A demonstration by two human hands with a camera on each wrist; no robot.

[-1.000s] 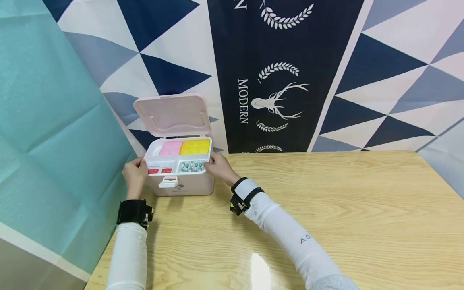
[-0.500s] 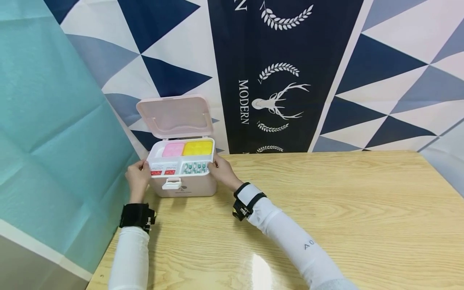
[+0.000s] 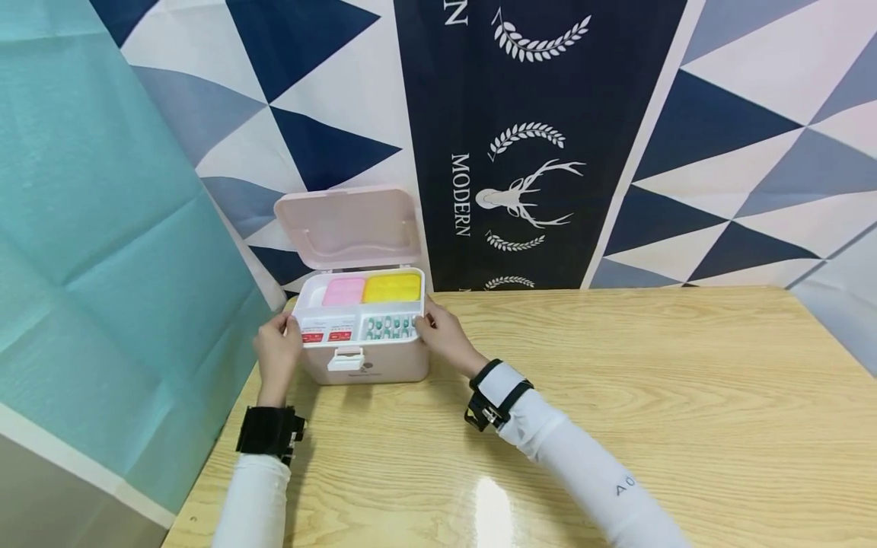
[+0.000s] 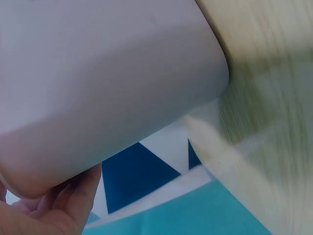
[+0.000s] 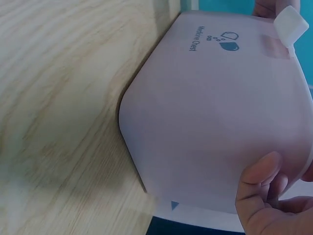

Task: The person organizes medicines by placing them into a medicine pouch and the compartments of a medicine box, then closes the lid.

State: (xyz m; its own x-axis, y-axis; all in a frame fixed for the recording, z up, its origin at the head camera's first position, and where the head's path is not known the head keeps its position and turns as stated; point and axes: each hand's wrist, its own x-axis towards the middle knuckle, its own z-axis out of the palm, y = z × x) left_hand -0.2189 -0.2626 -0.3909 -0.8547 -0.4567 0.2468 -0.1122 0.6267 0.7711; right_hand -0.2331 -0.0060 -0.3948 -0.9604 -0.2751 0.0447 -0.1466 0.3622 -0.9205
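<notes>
A pale pink medicine chest (image 3: 393, 365) stands on the table with its lid (image 3: 351, 224) raised. My left hand (image 3: 277, 352) grips its left end near the rim. On the opposite end, my right hand (image 3: 448, 335) holds the upper corner, thumb on the front and fingers round the side. Its white tray bears a pink case (image 3: 344, 291), a yellow case (image 3: 392, 287), red-and-white packets (image 3: 327, 332) and a blister pack (image 3: 388, 327) of green-and-white capsules. The white latch (image 5: 291, 25) hangs at the front in the right wrist view. Whatever lies under the tray is hidden.
The wooden table (image 3: 617, 380) stretches to the right and front. Close behind the lid is a patterned wall covering (image 3: 521, 91). A turquoise sheet (image 3: 137, 251) borders the table's left side.
The medicine chest has moved right and a little toward me, gripped at both ends by my hands. Its lid stays raised and the tray's contents look the same.
</notes>
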